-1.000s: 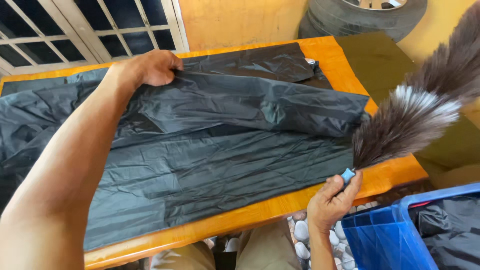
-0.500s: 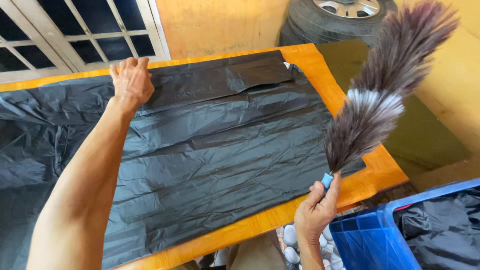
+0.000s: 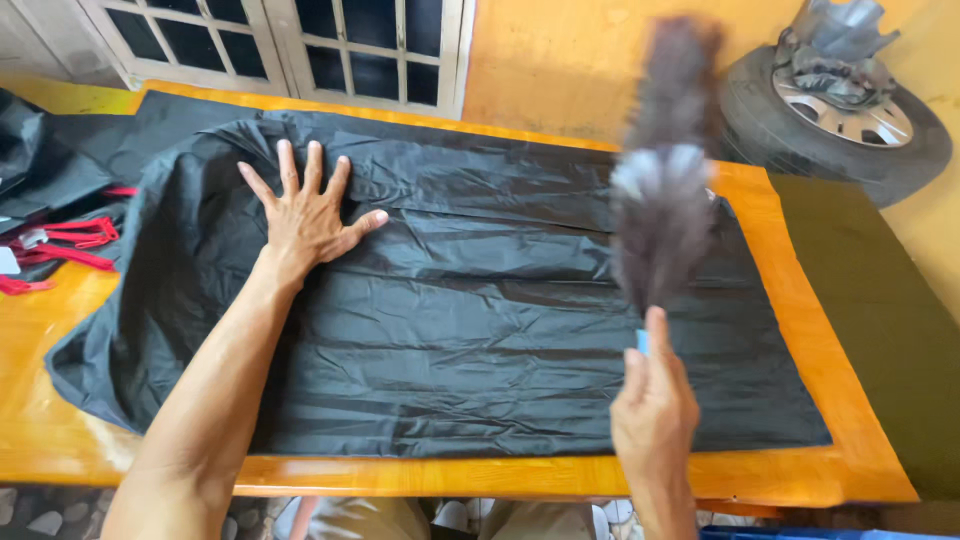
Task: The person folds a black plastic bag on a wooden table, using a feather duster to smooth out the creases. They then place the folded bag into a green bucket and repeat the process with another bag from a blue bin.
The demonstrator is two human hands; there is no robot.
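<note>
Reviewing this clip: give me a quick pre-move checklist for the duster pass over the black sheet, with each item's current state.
1. Left hand flat on the black sheet, fingers spread: ok.
2. Right hand closed on the feather duster handle: ok.
3. Duster raised off the sheet: cannot tell, feathers blurred.
4. Sheet smooth: not ok, creases and a bunched left edge.
5. Sheet within the wooden table: cannot tell at the far left.
6. Red straps apart from sheet: ok.

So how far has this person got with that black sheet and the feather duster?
Done: the black fabric lies spread over the orange table, mostly flat. In hand: the left hand presses it down with fingers splayed, while the right hand holds the feather duster upright above it, blurred by motion. Left: creases remain, and the fabric's left edge is rumpled.
</note>
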